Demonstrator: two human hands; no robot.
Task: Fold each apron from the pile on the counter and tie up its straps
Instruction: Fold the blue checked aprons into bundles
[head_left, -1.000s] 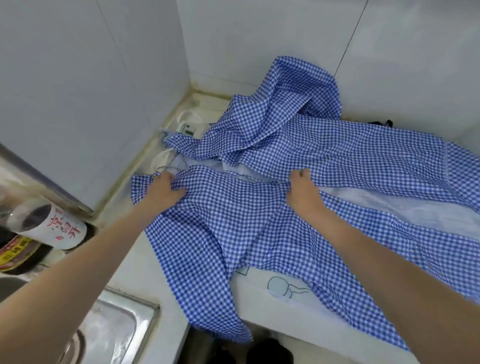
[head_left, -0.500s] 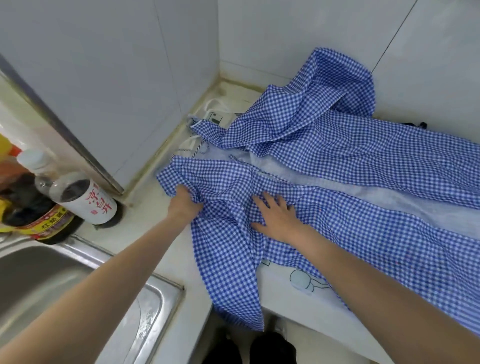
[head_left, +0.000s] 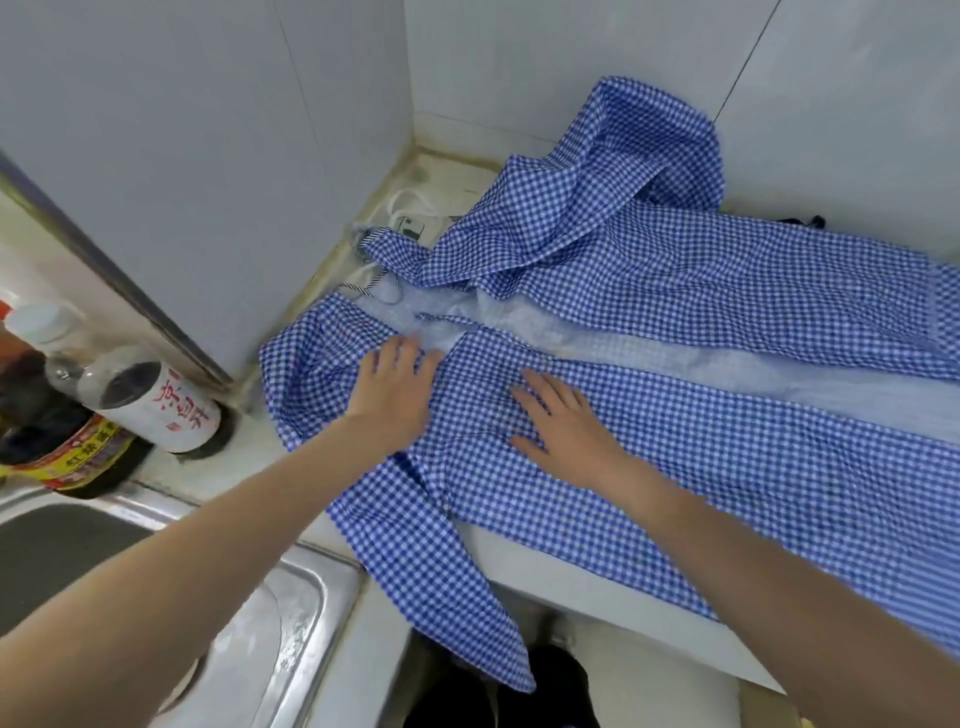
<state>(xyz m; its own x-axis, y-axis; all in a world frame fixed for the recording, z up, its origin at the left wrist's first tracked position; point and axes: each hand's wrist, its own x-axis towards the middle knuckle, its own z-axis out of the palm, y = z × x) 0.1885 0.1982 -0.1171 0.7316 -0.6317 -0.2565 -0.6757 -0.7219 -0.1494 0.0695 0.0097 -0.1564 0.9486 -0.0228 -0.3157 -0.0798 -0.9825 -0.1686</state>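
A white tiled corner is enclosing the pale desk (head_left: 582, 590), where the blue-and-white checked cotton apron (head_left: 701, 467) is lying spread out, one flap hanging over the front edge. The left hand (head_left: 395, 395) and right hand (head_left: 561, 421) are pressing flat on it, fingers spread, pinching nothing. That hanging flap is likely dragging the cloth off; the striped strap (head_left: 374, 283) risks tangling.

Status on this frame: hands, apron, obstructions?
Left hand and right hand flat on checked apron. Apron spread, unfolded, corner overhanging counter edge. Bottles clear at left.
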